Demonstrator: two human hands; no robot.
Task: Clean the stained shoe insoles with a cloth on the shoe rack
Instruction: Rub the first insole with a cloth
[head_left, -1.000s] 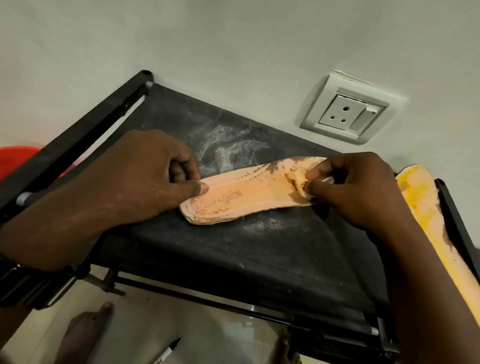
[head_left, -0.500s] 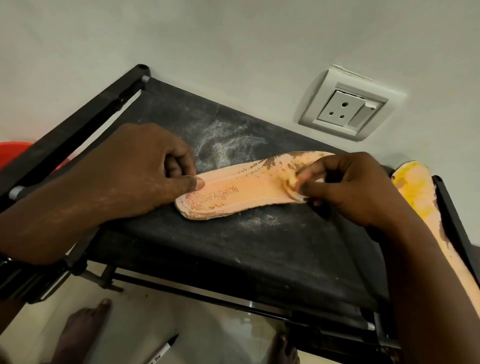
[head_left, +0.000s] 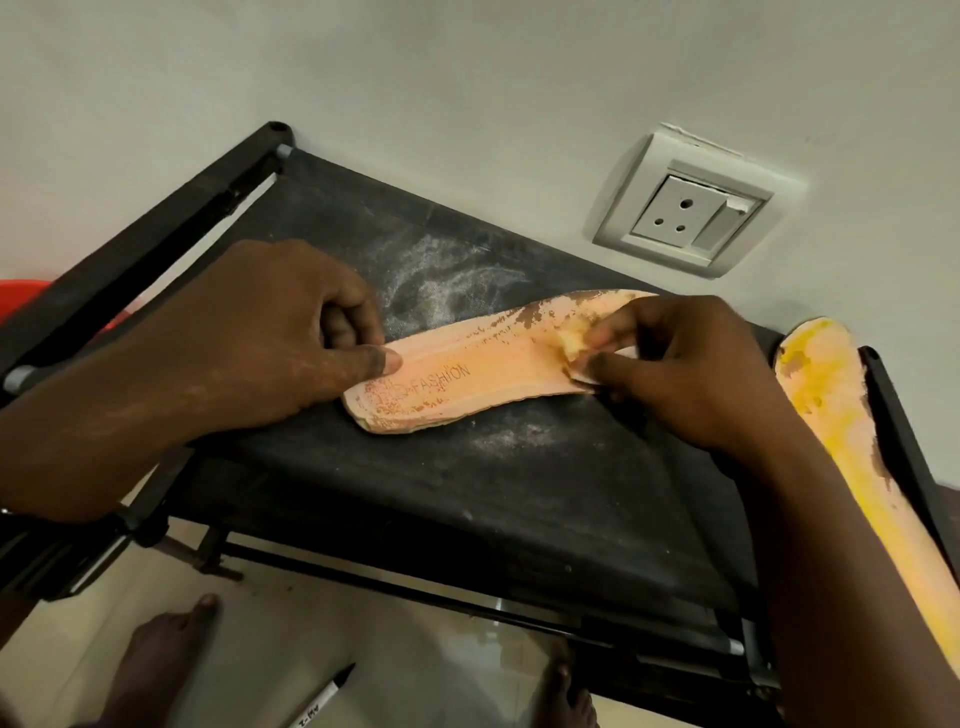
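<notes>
Dusty black shoe rack (head_left: 467, 493), left hand (head_left: 270, 332) thumb pinning orange insole (head_left: 467, 364), right hand (head_left: 670, 374) pinching cloth (head_left: 574, 343) against it, second insole (head_left: 852, 441) well right.

Shoe rack (head_left: 467, 493), black, dusty top shelf. Orange insole (head_left: 467, 374), brown-stained, lettered "FASHION", lies flat on it. Left hand (head_left: 270, 332): thumb pins its heel end. Right hand (head_left: 685, 374): pinches small cloth (head_left: 571, 345) against it. Yellow-stained insole (head_left: 841, 426) at the right edge. Wall socket (head_left: 685, 208) behind.

The insole (head_left: 483, 358) is showing peach with brown flecks. The second insole (head_left: 826, 405) is showing yellow streaks. The rack (head_left: 467, 499) is showing black, dusted white.
</notes>
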